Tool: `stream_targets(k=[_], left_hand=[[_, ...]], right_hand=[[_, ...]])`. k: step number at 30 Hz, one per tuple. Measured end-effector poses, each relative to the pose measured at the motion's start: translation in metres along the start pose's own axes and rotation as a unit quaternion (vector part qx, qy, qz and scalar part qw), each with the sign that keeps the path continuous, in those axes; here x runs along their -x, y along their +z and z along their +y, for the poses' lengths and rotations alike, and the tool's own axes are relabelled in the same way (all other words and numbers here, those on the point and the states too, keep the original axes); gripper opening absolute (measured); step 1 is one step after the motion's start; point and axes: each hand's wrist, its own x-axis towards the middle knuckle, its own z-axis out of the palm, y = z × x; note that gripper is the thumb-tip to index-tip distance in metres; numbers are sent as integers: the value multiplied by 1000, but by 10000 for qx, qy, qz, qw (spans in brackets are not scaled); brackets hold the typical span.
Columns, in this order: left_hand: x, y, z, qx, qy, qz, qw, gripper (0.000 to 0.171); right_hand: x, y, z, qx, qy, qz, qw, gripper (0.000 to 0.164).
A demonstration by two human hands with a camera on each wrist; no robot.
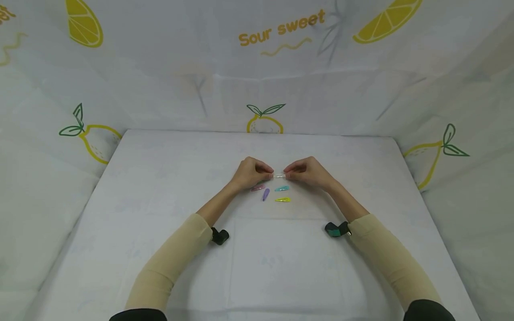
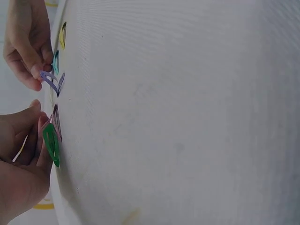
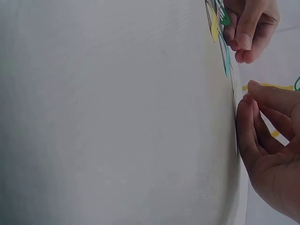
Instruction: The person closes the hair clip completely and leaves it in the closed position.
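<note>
A silvery-white hair clip [image 1: 279,175] lies level between the fingertips of my left hand [image 1: 250,173] and right hand [image 1: 307,173], which come right up to its two ends. On both hands, thumb and fingertips are drawn together; whether they pinch the clip I cannot tell. In the right wrist view its pale outline runs low along the table, below both thumbs. Beside my left hand lie a pink clip [image 1: 258,188] and a green clip [image 2: 51,145], the green one hidden in the head view. Nearer the body are a purple clip [image 1: 266,195], a blue clip [image 1: 282,188] and a yellow clip [image 1: 283,199].
The white table [image 1: 265,258] carries the clips near its middle. A white curtain [image 1: 168,89] printed with lemons and words hangs around its back and sides. Dark camera mounts [image 1: 337,229] sit at both sleeve cuffs, low over the table.
</note>
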Motion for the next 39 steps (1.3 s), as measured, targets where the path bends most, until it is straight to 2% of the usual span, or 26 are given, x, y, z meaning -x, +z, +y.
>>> stream_targets(k=[15, 33, 39], left_hand=[[12, -6, 1, 24, -18, 95, 10000, 13], [23, -21, -14, -166, 128, 188, 9996, 15], [30, -28, -20, -218, 66, 143, 9996, 18]], right_hand=[[-4, 11, -15, -8, -430, -47, 9991, 16], [-19, 28, -35, -49, -664, -295, 9973, 16], [-24, 38, -40, 46, -697, -344, 9970, 14]])
